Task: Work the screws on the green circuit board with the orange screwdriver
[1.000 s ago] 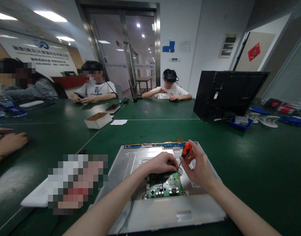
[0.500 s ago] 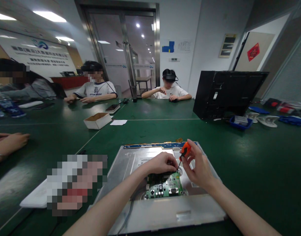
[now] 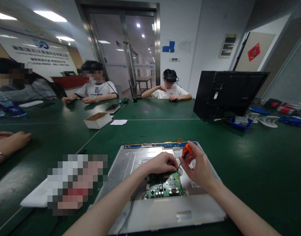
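Note:
A screwdriver [image 3: 186, 150] with an orange and black handle is held in the fingers of my right hand [image 3: 199, 168]. Its thin shaft slants down to the upper right corner of a green circuit board [image 3: 165, 188]. My left hand [image 3: 163, 163] is closed by the screwdriver's tip, over the board's top edge. What its fingertips pinch, if anything, is hidden. The board lies on a silvery metal display panel [image 3: 130, 157], which rests flat on the table. Along the panel's far edge runs a narrow blue circuit strip [image 3: 150, 146]. A grey cable [image 3: 132, 209] passes near my left forearm.
The green table [image 3: 258, 164] extends all around. A black monitor [image 3: 229, 93] stands at the right behind a blue tray [image 3: 241, 123]. Left of the panel lie blurred-out items. Farther back are an open white box [image 3: 97, 120] and several seated people; another person's hand [image 3: 16, 141] rests at left.
The screwdriver handle has shifted slightly right and my right fingers have changed their hold a little. My left hand and the panel have stayed in place.

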Tool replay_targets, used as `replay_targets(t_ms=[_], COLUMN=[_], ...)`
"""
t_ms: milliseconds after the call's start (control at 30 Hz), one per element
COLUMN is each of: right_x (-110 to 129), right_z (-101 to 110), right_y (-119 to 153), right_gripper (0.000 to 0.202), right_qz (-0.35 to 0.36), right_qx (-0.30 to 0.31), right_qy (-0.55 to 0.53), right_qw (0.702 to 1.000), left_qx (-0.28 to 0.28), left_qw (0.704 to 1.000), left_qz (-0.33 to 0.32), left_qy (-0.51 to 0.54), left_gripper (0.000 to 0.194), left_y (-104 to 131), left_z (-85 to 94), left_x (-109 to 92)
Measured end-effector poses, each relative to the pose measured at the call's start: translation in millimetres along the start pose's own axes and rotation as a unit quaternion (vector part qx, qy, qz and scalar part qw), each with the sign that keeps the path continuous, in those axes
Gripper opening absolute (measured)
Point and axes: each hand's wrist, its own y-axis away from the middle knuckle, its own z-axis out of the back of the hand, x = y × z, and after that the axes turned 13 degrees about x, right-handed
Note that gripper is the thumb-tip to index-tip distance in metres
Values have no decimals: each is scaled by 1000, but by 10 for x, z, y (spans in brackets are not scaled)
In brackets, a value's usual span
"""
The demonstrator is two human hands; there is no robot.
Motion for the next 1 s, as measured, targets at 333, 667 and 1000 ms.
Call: replay_targets(t_ms=[333, 667, 1000], right_x=[73, 64, 30], right_z=[53, 44, 36], right_y=[-37, -53, -25], right_gripper=[68, 64, 61], right_qz=[3, 4, 2], right_qx=[24, 11, 15], right_qy=[-40, -23, -6], right_qw=[999, 1000, 1000], left_qx=[-3, -2, -9], left_qw=[1000, 1000, 1000], left_qz=[7, 5, 6], left_qy=[6, 6, 6], left_gripper=[8, 9, 10], left_y=[3, 12, 3], left_z=[-9, 0, -2], left_x=[-13, -45, -36])
